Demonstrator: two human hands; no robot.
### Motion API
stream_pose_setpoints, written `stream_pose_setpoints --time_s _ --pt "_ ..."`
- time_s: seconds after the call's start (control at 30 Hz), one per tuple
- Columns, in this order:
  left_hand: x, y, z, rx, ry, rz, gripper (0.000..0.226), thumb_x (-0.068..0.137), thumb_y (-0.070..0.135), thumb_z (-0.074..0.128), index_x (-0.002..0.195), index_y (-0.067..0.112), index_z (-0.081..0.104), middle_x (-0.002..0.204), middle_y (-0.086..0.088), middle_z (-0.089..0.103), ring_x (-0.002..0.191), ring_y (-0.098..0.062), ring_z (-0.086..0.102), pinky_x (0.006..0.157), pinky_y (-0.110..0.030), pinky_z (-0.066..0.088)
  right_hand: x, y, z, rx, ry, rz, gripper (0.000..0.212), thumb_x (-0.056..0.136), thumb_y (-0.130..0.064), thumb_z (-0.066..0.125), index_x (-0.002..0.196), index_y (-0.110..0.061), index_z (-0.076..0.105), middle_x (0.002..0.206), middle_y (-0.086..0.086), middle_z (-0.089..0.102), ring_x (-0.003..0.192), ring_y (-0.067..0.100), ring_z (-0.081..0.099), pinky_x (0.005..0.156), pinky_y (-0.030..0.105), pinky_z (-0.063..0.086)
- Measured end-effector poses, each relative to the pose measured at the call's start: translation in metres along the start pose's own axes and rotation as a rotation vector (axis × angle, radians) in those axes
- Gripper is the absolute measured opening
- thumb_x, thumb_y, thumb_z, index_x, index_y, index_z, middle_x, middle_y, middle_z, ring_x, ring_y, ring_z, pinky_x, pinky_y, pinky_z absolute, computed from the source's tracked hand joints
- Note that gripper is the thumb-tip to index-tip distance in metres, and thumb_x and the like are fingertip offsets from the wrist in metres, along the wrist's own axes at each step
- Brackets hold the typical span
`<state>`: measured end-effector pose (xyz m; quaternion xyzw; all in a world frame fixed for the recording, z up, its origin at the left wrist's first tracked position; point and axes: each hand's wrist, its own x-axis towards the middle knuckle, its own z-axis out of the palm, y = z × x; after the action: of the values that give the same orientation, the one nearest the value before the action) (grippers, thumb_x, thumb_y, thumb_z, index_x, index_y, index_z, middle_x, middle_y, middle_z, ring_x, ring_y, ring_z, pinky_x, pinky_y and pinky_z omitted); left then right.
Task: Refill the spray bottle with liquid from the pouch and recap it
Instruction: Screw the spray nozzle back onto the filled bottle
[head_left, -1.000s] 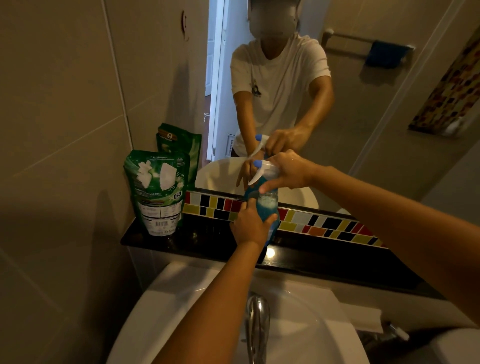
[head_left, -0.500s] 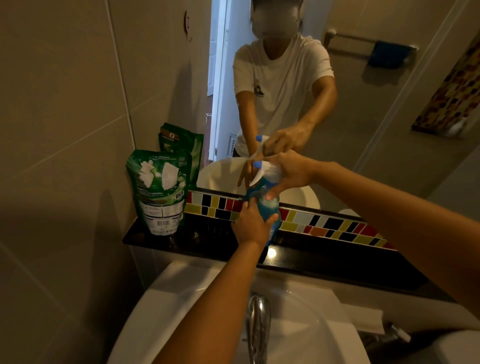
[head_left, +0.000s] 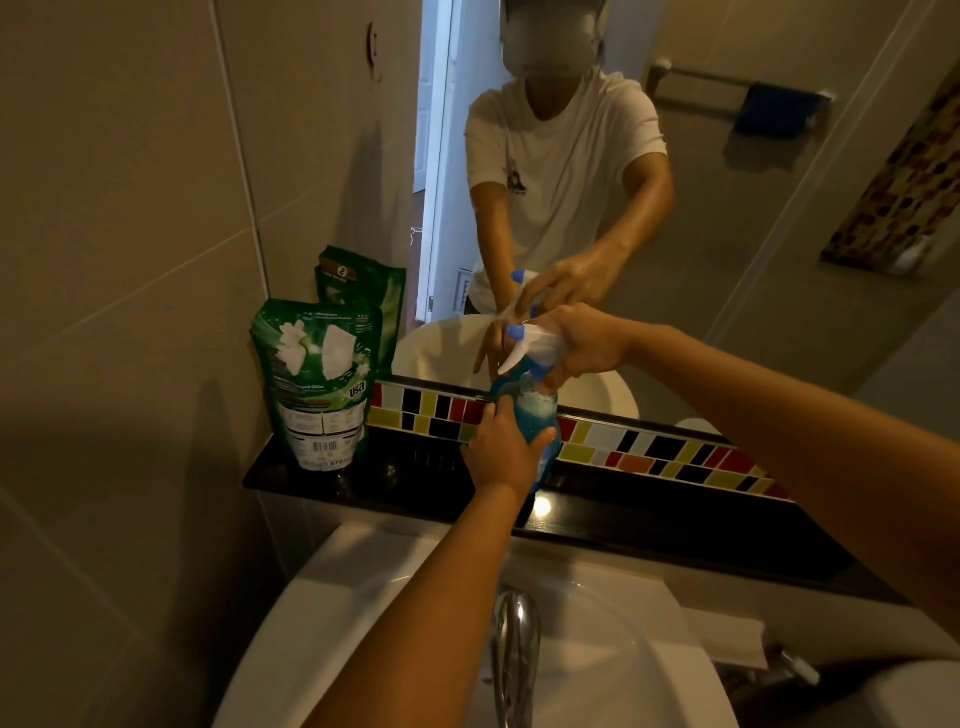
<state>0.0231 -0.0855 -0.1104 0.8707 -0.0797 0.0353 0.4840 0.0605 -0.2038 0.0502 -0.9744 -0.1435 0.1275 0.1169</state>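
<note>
A blue spray bottle (head_left: 535, 415) stands upright on the black shelf (head_left: 675, 525) behind the sink. My left hand (head_left: 501, 452) wraps around its lower body. My right hand (head_left: 576, 345) grips the white trigger head (head_left: 524, 347) with a blue nozzle tip, which sits on the bottle's neck. The green refill pouch (head_left: 319, 379) stands upright at the shelf's left end, apart from both hands.
A mirror (head_left: 727, 208) above the shelf reflects a person, the pouch and the bottle. A strip of coloured tiles (head_left: 649, 447) runs along the shelf's back. Below are the white sink (head_left: 389, 597) and its chrome tap (head_left: 514, 649). A tiled wall stands at the left.
My right hand has shifted slightly on the trigger head; the bottle stays in place under my left hand. The pouch has not moved.
</note>
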Motion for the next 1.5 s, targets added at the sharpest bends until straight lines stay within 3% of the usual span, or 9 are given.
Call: stream_pose_setpoints --time_s 0.23,0.4,0.53,0.6,0.67,0.83,0.97,1.17,1.5 --pt "-0.001 0.002 -0.001 0.009 0.001 -0.013 0.057 0.08 0.047 0.072 0.123 0.017 0.051 0.125 -0.007 0.057 0.114 -0.033 0.058 0.092 -0.054 0.05 0.005 -0.004 0.003 -0.039 0.105 -0.005 0.028 0.072 -0.04 0.079 0.083 -0.024 0.058 0.086 -0.002 0.064 0.078 0.014 0.063 0.061 0.016 0.047" --pt "-0.002 0.002 0.0 -0.015 0.026 0.005 0.058 0.078 0.046 0.074 0.123 0.015 0.054 0.125 -0.007 0.058 0.113 -0.031 0.059 0.091 -0.053 0.051 -0.007 -0.006 0.001 -0.109 0.147 -0.255 0.073 0.069 -0.03 0.082 0.129 -0.023 0.041 0.125 0.001 0.052 0.106 0.014 0.05 0.083 0.026 0.044" --pt "-0.003 0.001 0.0 0.0 0.042 0.029 0.055 0.08 0.046 0.072 0.12 0.014 0.054 0.122 -0.008 0.059 0.11 -0.031 0.06 0.087 -0.051 0.052 -0.01 -0.009 -0.003 -0.298 -0.041 -0.263 0.038 0.073 -0.017 0.077 0.108 -0.023 0.065 0.115 -0.005 0.049 0.106 0.014 0.047 0.092 0.037 0.048" --pt "-0.003 0.0 0.0 -0.006 0.039 0.033 0.052 0.08 0.046 0.072 0.117 0.014 0.055 0.119 -0.008 0.06 0.107 -0.031 0.061 0.085 -0.05 0.053 -0.008 -0.007 -0.004 -0.335 -0.086 -0.231 0.027 0.077 -0.018 0.075 0.104 -0.02 0.071 0.108 -0.008 0.053 0.101 0.009 0.048 0.088 0.025 0.047" --pt "-0.004 0.001 -0.001 -0.009 0.036 0.031 0.051 0.08 0.046 0.072 0.116 0.013 0.055 0.118 -0.009 0.059 0.106 -0.032 0.061 0.084 -0.049 0.053 -0.006 -0.007 -0.005 -0.343 -0.086 -0.256 0.031 0.079 -0.019 0.073 0.11 -0.02 0.069 0.113 -0.005 0.058 0.103 0.008 0.049 0.083 0.014 0.04" --pt "-0.004 0.002 -0.002 0.009 0.026 0.021 0.054 0.081 0.047 0.071 0.119 0.014 0.053 0.122 -0.008 0.058 0.109 -0.032 0.06 0.088 -0.051 0.052 -0.003 -0.001 -0.003 -0.343 -0.057 -0.301 0.034 0.078 -0.017 0.073 0.112 -0.02 0.067 0.12 0.0 0.06 0.108 0.013 0.053 0.09 0.025 0.044" --pt "-0.004 0.002 -0.002 0.003 0.026 0.021 0.054 0.08 0.048 0.071 0.118 0.015 0.053 0.121 -0.007 0.058 0.109 -0.03 0.06 0.087 -0.05 0.053 -0.003 -0.001 -0.003 -0.34 -0.055 -0.298 0.03 0.08 -0.016 0.072 0.109 -0.018 0.067 0.111 -0.009 0.055 0.103 0.006 0.046 0.081 0.008 0.035" --pt "-0.004 0.002 -0.002 0.006 0.03 0.025 0.052 0.081 0.046 0.071 0.119 0.014 0.052 0.121 -0.008 0.058 0.109 -0.03 0.06 0.089 -0.049 0.052 -0.004 -0.006 -0.002 -0.352 -0.052 -0.327 0.031 0.084 -0.026 0.067 0.114 -0.022 0.061 0.114 0.001 0.059 0.103 0.016 0.053 0.09 0.042 0.049" --pt "-0.005 0.002 0.0 0.023 0.051 0.048 0.054 0.082 0.046 0.071 0.121 0.014 0.052 0.121 -0.007 0.058 0.109 -0.028 0.061 0.085 -0.044 0.054 0.006 -0.017 -0.003 -0.478 -0.074 -0.214 0.034 0.077 -0.016 0.074 0.108 -0.018 0.06 0.111 0.002 0.051 0.107 0.02 0.047 0.08 0.026 0.037"
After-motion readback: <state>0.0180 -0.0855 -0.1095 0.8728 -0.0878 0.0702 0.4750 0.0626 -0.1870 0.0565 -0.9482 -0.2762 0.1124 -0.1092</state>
